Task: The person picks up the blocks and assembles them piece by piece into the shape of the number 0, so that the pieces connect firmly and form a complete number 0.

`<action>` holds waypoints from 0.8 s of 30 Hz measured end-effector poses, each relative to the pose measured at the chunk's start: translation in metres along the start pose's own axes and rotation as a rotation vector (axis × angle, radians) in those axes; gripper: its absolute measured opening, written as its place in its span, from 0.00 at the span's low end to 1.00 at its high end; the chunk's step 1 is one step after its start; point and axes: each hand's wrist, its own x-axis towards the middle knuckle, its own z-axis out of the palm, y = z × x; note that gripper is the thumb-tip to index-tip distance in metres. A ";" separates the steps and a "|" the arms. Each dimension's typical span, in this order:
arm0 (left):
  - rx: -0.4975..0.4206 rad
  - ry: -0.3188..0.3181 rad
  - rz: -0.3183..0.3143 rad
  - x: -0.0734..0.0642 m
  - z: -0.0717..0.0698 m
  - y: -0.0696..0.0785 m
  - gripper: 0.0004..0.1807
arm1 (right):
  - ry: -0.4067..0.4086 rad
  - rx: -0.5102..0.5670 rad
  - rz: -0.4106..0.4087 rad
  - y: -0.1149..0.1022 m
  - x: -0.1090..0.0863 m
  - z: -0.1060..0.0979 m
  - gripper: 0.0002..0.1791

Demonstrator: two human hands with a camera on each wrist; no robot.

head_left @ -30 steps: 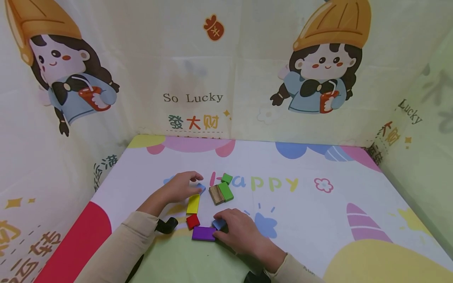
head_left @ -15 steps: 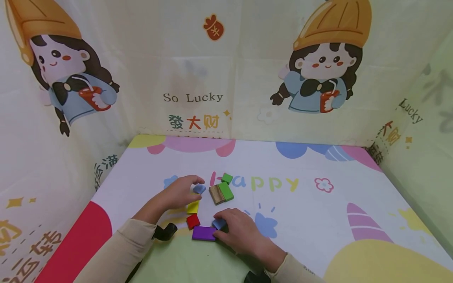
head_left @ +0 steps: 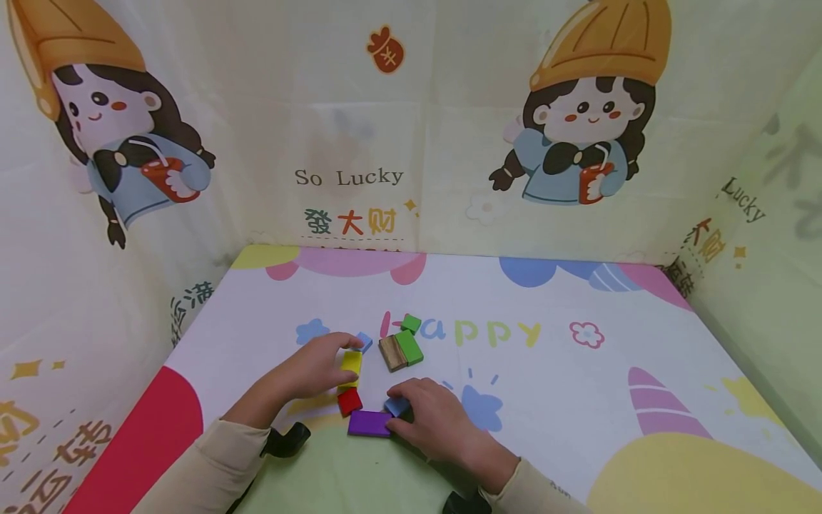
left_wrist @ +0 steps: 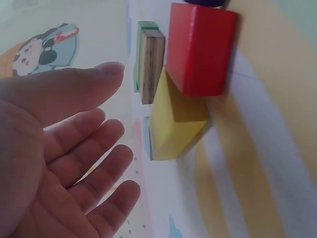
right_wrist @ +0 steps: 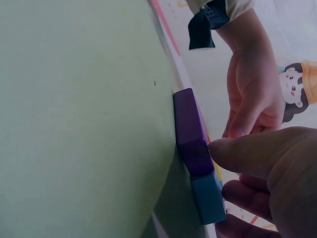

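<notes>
My left hand [head_left: 315, 365] hovers beside a yellow triangular block [left_wrist: 171, 124], relaxed fingers spread and nothing between them; in the head view its thumb overlaps that block. A red block [left_wrist: 203, 49] sits against the yellow one's near end. Beyond the fingertips is a small light blue block [head_left: 364, 343]. A purple rectangular block [head_left: 369, 424] lies at the near end of the row, by the red one. My right hand [head_left: 437, 421] rests at the purple block's right end, thumb tip on its edge, fingertips touching a blue block [right_wrist: 208, 198] adjoining it.
Just beyond the hands, a wood-grain block [head_left: 392, 354] and a green block [head_left: 409, 348] lie side by side, with a small green block [head_left: 412, 323] behind them. Printed cloth walls [head_left: 449, 143] enclose the patterned tabletop [head_left: 546, 392] at the back and sides.
My left hand has moved back from the light blue block towards the yellow one, which has shifted only slightly if at all. The right hand stays at the purple and blue blocks.
</notes>
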 end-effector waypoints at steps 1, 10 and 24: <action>0.002 -0.001 -0.010 -0.001 0.001 -0.001 0.27 | -0.003 0.002 0.003 0.000 0.000 0.000 0.20; 0.018 -0.010 -0.040 -0.009 0.006 -0.003 0.28 | -0.036 0.010 0.036 -0.002 -0.001 -0.001 0.21; -0.007 -0.006 -0.017 -0.019 0.011 -0.010 0.25 | -0.034 0.009 0.031 -0.004 -0.001 -0.002 0.21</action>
